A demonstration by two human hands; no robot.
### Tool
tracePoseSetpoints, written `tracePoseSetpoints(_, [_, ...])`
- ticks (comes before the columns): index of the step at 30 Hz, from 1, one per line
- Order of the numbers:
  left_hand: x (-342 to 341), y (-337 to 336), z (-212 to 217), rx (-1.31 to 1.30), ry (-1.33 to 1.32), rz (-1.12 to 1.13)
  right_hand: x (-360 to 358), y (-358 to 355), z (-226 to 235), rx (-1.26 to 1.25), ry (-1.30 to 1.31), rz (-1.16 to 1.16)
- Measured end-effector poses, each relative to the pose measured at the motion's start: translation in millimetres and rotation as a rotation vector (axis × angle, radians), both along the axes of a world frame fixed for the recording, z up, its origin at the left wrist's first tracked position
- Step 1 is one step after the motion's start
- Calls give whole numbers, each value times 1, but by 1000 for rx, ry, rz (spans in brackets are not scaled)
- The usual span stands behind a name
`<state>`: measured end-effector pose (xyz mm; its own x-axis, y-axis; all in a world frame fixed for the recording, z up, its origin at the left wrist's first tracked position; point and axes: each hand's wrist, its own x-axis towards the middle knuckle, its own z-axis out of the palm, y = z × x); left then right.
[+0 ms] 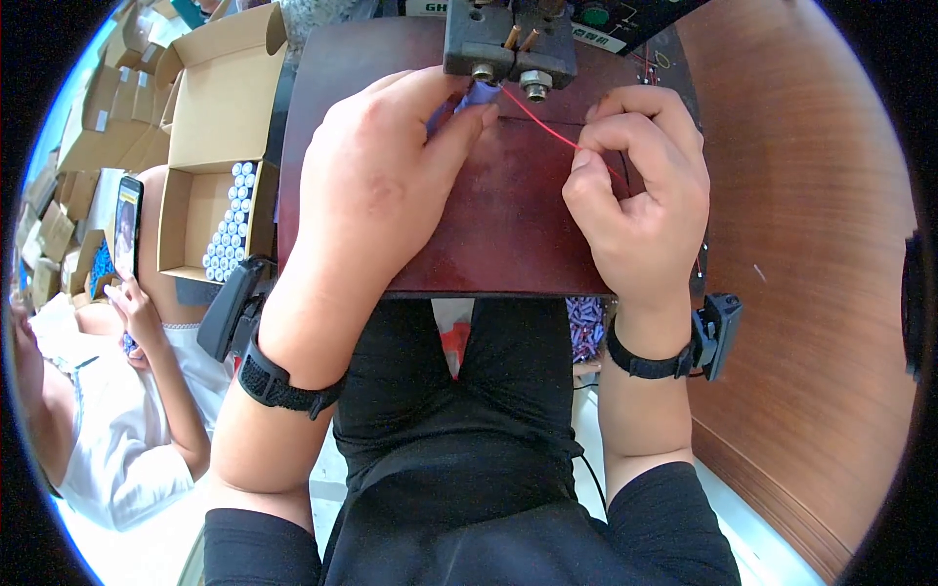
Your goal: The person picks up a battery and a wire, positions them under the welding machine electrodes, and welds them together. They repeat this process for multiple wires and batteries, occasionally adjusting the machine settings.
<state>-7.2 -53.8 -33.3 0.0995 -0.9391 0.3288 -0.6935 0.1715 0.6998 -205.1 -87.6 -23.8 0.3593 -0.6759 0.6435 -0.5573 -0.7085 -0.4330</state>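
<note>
My left hand is closed around a purple cylindrical battery cell, holding its end just under the machine's dark head block. Two copper-coloured pins and two metal nuts show on that block. A thin red wire runs from the cell's end toward the right. My right hand pinches this wire between thumb and forefinger, its other fingers curled. Whether the cell touches the nut above it, I cannot tell. Most of the cell is hidden by my left fingers. Both hands are over a dark red-brown work board.
An open cardboard box with rows of pale-ended cells stands left of the board. Below the board's front edge, many purple pieces lie in a container. A seated person at left holds a phone. A wooden panel borders the right.
</note>
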Motion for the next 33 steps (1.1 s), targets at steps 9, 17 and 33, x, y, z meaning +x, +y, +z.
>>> tracePoseSetpoints(9, [0, 0, -1, -10, 30, -9, 1, 1, 1, -12, 7, 10])
tracePoseSetpoints(17, [2, 2, 2, -23, 11, -35, -1, 3, -1, 105, -131, 59])
tracePoseSetpoints(33, [3, 18, 10, 111, 271, -154, -30, 63, 24, 646, -441, 41])
